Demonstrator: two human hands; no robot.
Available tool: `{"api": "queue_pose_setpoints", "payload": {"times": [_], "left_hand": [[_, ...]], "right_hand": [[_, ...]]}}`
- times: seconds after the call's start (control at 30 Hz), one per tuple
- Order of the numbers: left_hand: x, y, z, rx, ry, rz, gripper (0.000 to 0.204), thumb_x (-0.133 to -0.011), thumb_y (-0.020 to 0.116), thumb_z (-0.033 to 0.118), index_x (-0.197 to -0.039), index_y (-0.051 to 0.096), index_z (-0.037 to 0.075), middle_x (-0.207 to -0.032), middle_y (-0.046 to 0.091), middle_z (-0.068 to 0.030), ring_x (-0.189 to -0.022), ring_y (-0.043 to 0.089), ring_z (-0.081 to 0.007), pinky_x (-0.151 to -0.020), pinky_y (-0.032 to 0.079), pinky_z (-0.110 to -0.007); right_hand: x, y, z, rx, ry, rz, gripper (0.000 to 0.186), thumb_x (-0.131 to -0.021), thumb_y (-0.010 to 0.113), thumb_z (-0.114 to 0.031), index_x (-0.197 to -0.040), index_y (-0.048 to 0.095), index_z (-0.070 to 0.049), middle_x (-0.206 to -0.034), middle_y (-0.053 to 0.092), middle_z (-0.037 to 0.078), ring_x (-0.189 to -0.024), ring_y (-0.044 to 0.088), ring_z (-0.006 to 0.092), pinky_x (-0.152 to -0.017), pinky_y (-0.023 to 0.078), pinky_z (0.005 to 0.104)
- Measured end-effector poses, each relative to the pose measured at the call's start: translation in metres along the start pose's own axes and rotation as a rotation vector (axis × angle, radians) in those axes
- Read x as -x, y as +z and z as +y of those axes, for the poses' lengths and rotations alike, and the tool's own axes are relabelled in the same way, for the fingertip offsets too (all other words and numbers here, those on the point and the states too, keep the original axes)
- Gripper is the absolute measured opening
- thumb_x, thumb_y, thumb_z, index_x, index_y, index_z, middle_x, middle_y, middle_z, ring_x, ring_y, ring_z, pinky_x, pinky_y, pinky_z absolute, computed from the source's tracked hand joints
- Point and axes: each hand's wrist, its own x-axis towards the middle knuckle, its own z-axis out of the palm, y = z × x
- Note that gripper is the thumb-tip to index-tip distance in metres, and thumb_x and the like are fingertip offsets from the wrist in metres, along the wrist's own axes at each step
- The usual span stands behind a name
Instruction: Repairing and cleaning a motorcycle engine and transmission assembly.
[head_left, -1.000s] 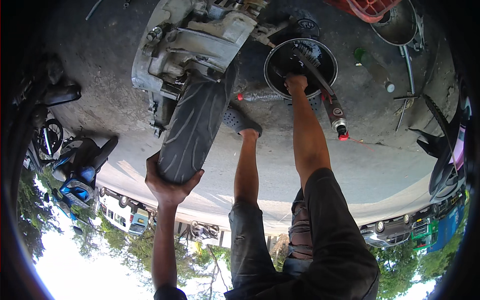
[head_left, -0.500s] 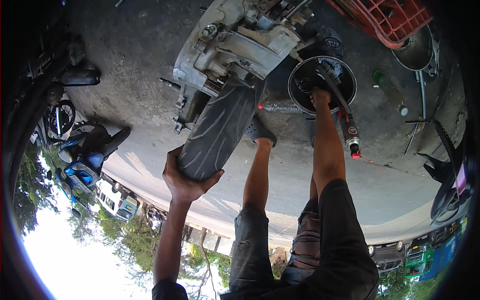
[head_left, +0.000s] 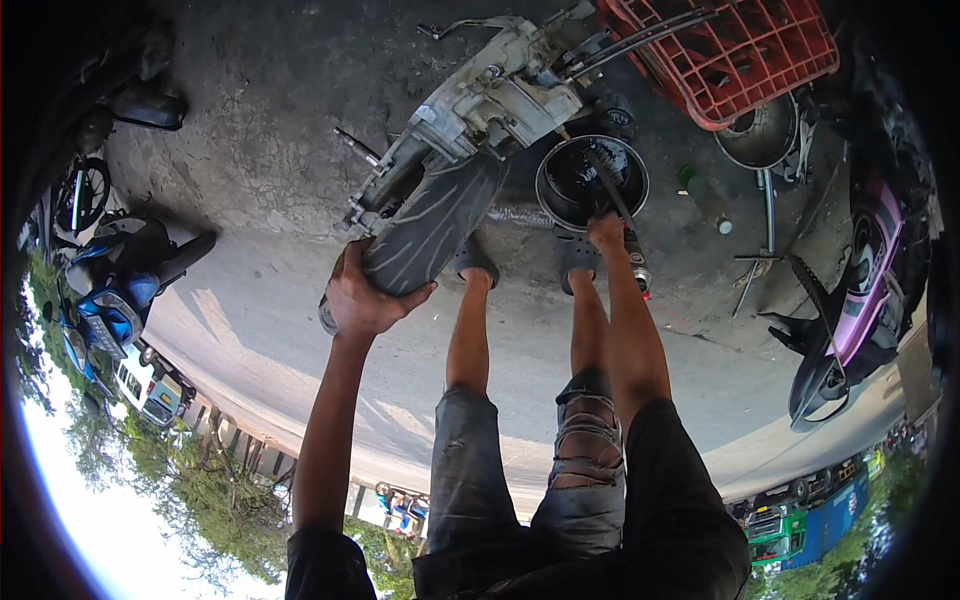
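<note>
My left hand (head_left: 365,292) grips the lower end of a black motorcycle tyre (head_left: 440,215), thumb on one side and fingers round the other. The tyre's upper end meets a greasy metal engine casing (head_left: 490,100), which leans with it on the ground. To the right, my right hand (head_left: 605,232) is closed at the near rim of a round metal basin (head_left: 543,190) with dark, shiny liquid in it. A long-handled brush (head_left: 606,178) slants over the basin from that hand. Its bristles are hard to make out.
A red plastic crate (head_left: 740,60) stands at the upper right, above a second metal bowl (head_left: 755,140). Nearby are a green-ended bottle (head_left: 708,200), a T-handled tool (head_left: 768,225) and a spray can (head_left: 638,265). Pink motorcycle bodywork (head_left: 870,270) is farther right.
The tyre and engine casing have turned, and more of the casing's side shows. My right hand has drawn back from inside the basin to its near rim, at the brush. The view has shifted too.
</note>
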Motion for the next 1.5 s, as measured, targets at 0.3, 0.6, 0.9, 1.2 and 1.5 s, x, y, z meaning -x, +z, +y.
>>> {"api": "queue_pose_setpoints", "payload": {"times": [0.3, 0.6, 0.9, 1.2, 1.5], "left_hand": [[0.014, -0.027, -0.020, -0.069, -0.052, -0.004, 0.087, -0.049, 0.096, 0.048, -0.111, 0.058, 0.001, -0.098, 0.068, -0.0217, -0.089, 0.070, -0.0394, -0.078, 0.057, -0.048], [0.005, -0.010, -0.009, -0.030, -0.067, -0.024, 0.087, -0.049, 0.094, 0.049, -0.113, 0.058, 0.002, -0.100, 0.068, -0.0220, -0.090, 0.070, -0.0394, -0.078, 0.058, -0.048], [0.008, -0.017, -0.008, -0.040, -0.057, 0.009, 0.090, -0.047, 0.094, 0.053, -0.111, 0.060, 0.000, -0.097, 0.069, -0.0224, -0.086, 0.071, -0.0395, -0.078, 0.058, -0.048], [0.008, -0.021, -0.006, -0.058, -0.113, -0.022, 0.089, -0.047, 0.094, 0.053, -0.110, 0.060, 0.001, -0.098, 0.069, -0.0222, -0.092, 0.070, -0.0396, -0.080, 0.057, -0.048], [0.011, -0.018, -0.009, -0.037, -0.102, -0.022, 0.089, -0.047, 0.094, 0.053, -0.110, 0.060, 0.000, -0.098, 0.069, -0.0223, -0.089, 0.070, -0.0401, -0.079, 0.057, -0.049]], "right_hand": [[0.027, -0.267, -0.171, -0.321, 0.210, -0.002, 0.030, -0.095, 0.055, -0.029, -0.104, 0.066, -0.002, -0.094, 0.070, 0.030, -0.093, 0.067, 0.0473, -0.084, 0.054, 0.0544], [-0.001, -0.403, -0.204, -0.078, 0.097, 0.169, 0.033, -0.100, 0.049, -0.032, -0.100, 0.068, -0.005, -0.086, 0.069, 0.030, -0.082, 0.067, 0.0500, -0.075, 0.053, 0.0567], [-0.043, -0.422, -0.235, -0.165, -0.168, 0.138, 0.027, -0.093, 0.059, -0.026, -0.089, 0.070, -0.002, -0.083, 0.068, 0.028, -0.080, 0.066, 0.0482, -0.075, 0.053, 0.0538], [-0.055, -0.391, -0.217, -0.468, -0.033, 0.009, 0.028, -0.089, 0.064, -0.027, -0.084, 0.072, 0.000, -0.073, 0.064, 0.027, -0.078, 0.066, 0.0457, -0.074, 0.050, 0.0486], [-0.052, -0.423, -0.236, -0.137, 0.032, -0.097, 0.029, -0.085, 0.069, -0.030, -0.100, 0.075, -0.006, -0.095, 0.071, 0.025, -0.097, 0.068, 0.0431, -0.086, 0.054, 0.0461]]}}
